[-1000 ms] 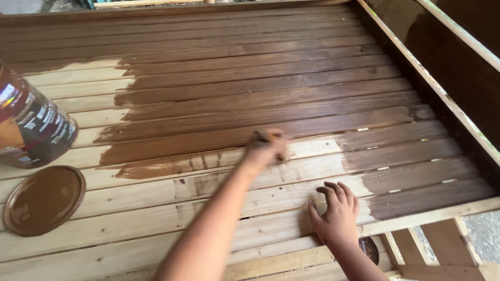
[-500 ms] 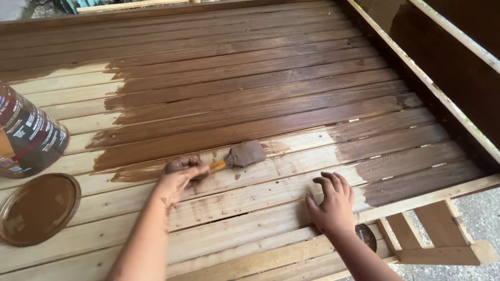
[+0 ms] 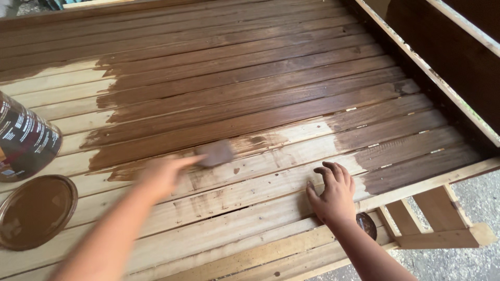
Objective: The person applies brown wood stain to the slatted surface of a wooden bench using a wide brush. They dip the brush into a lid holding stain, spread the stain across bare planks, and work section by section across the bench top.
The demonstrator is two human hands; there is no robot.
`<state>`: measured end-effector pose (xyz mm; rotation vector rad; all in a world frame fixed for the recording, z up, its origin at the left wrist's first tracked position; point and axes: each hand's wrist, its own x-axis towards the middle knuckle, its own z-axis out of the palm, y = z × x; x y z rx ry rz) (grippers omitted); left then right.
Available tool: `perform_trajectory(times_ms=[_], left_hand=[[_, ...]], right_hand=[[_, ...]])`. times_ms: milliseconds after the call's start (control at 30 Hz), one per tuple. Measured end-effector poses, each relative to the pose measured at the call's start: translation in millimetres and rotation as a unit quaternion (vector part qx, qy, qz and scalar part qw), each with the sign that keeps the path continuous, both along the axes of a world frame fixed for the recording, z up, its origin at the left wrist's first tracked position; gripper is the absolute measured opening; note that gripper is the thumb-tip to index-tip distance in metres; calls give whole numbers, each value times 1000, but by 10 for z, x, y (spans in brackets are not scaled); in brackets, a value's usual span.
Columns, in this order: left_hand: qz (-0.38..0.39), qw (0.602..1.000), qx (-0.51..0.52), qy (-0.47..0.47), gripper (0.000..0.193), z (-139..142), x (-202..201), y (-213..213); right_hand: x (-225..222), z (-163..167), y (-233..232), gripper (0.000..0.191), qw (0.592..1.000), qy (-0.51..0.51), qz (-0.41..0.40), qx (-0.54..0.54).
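At the far left, a dark can (image 3: 25, 139) stands on the pale boards, cut off by the frame's edge; just in front of it lies its round lid (image 3: 35, 211), turned up and coated brown on the inside, close to the can though it is not clear whether the two touch.

The slatted wooden panel (image 3: 250, 218) they sit on fills most of the view. Its far boards are stained deep brown, its near boards are bare and pale, and the stained edge runs raggedly across the middle.

Moving right, the left hand (image 3: 161, 174) — blurred by motion — is closed around the handle of a brush (image 3: 215, 153). The brush head lies on a board at the boundary between stained and bare wood, roughly at the middle of the panel, with streaks and small brown spots on the pale wood around it. How the fingers sit on the handle cannot be made out through the blur.

Further right, the right hand (image 3: 332, 193) rests on the bare boards near the panel's front edge — empty, fingers curled and slightly spread, their tips stained dark. A patch of brown stain covers the boards just beyond it to the right.

At the right edge, a pale wooden rail (image 3: 432, 78) runs diagonally along the panel's side, with dark-stained wood (image 3: 448, 52) beyond it and grey ground (image 3: 469, 260) below.
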<state>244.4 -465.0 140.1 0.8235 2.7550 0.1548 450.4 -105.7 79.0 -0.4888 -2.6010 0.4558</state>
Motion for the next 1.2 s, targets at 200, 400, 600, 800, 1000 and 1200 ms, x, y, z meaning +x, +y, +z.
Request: perform_trajectory(times_ms=[200, 400, 600, 800, 1000, 1200], left_hand=[[49, 997, -61, 5, 43, 309, -144, -1124], [-70, 994, 23, 80, 41, 248, -184, -501], [-152, 985, 72, 41, 36, 55, -371, 954], [-183, 975, 113, 49, 31, -90, -218, 2630], [-194, 974, 95, 60, 34, -178, -110, 3506], [-191, 978, 68, 47, 35, -59, -160, 2778]], right_hand=[[-19, 39, -30, 46, 1000, -27, -6, 9], [-17, 88, -58, 46, 999, -37, -15, -2], [-5, 137, -54, 47, 998, -62, -19, -20], [11, 144, -32, 49, 997, -57, -11, -56], [21, 128, -31, 45, 997, -44, -10, -66], [37, 38, -17, 41, 998, -34, -11, -59]])
